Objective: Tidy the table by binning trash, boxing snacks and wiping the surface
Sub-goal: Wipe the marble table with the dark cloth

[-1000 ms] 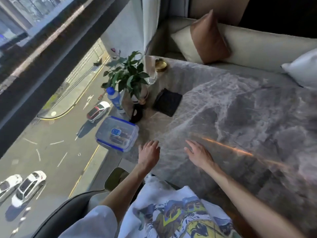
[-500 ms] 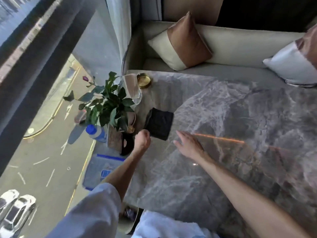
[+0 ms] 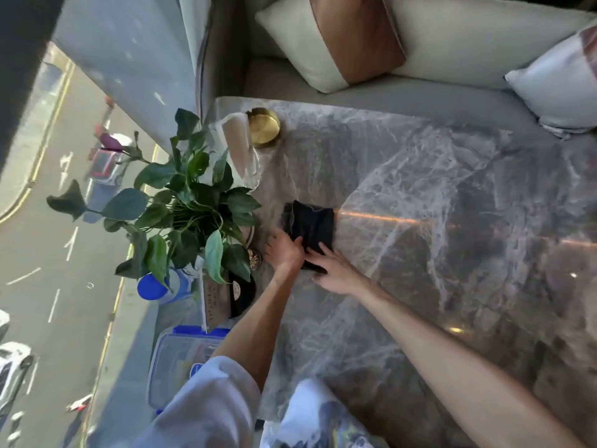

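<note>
A black folded cloth (image 3: 311,223) lies on the grey marble table (image 3: 420,195), just right of the potted plant. My left hand (image 3: 283,252) grips the cloth's near left corner, thumb over the fabric. My right hand (image 3: 334,270) is at the cloth's near edge, its fingers laid over the dark fabric and pinching it. A clear snack box with blue clips (image 3: 181,360) stands shut at the table's near left, partly hidden by my left sleeve.
A leafy plant (image 3: 187,205) stands at the left edge, with a blue-capped bottle (image 3: 151,286) and a small black object (image 3: 242,295) beside it. A clear glass jug (image 3: 240,150) and a gold dish (image 3: 263,126) sit farther back. A sofa with cushions (image 3: 339,43) borders the far side.
Both hands have reached forward from the table's near part to the black cloth and taken hold of its near edge. My view has shifted forward over the table.
</note>
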